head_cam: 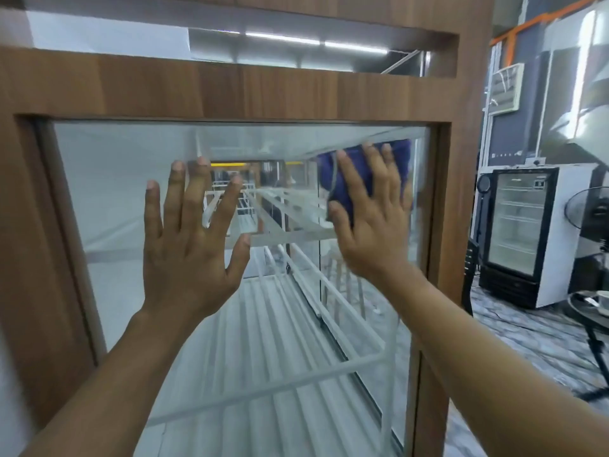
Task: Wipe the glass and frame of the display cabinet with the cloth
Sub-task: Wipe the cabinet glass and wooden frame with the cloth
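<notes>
The display cabinet has a brown wooden frame point(230, 94) around a large glass pane point(125, 192), with white wire shelves behind it. My left hand point(191, 245) lies flat on the glass near the middle, fingers spread and straight. My right hand point(369, 219) presses a blue cloth point(359, 173) flat against the upper right part of the glass, close to the frame's right post. Its fingers are straight and spread over the cloth. Most of the cloth is hidden under that hand.
To the right of the cabinet stands a black glass-door fridge point(517, 232). A dark fan point(593, 209) and a small round table point(590, 311) sit at the far right. The floor there is patterned grey.
</notes>
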The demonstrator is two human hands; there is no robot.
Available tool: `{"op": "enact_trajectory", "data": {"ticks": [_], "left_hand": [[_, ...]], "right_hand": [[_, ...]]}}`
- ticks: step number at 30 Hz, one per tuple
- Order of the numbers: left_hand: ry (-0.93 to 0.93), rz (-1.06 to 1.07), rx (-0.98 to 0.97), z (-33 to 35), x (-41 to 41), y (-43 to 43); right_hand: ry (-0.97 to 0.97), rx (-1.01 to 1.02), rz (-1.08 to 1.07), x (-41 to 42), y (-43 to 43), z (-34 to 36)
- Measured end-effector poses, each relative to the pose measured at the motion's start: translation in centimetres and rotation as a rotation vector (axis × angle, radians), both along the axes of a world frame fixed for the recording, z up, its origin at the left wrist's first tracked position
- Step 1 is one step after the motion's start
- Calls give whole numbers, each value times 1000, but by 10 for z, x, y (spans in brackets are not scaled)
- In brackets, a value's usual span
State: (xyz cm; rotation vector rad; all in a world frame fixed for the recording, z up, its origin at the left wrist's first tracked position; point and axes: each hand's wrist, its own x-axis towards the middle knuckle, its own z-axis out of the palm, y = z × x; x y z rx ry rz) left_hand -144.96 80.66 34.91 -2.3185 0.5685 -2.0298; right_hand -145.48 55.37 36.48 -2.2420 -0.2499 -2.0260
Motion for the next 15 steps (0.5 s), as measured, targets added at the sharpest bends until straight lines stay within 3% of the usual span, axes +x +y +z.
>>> {"op": "enact_trajectory", "data": {"ticks": [2, 4, 5, 8, 9, 10, 13, 15], "left_hand": [[5, -4, 0, 1, 0, 1], [-1, -10, 6, 0, -1, 0], [-2, -14, 7, 0, -1, 0], [-9, -24, 1, 0, 0, 2], [-10, -20, 1, -1, 1, 2], [-6, -13, 3, -3, 0, 2], [40, -11, 23, -20, -2, 1], [68, -9, 36, -40, -3, 0]], "right_hand": [[39, 320, -1, -2, -20, 2], [61, 404, -2, -2, 4, 3], [58, 304, 5, -4, 24, 1], [52, -305, 72, -6, 66, -22], [52, -388, 71, -7, 61, -29], [40, -353, 71, -5, 47, -33], [16, 164, 11, 1, -4, -52], [6, 402, -10, 1, -16, -62]]}}
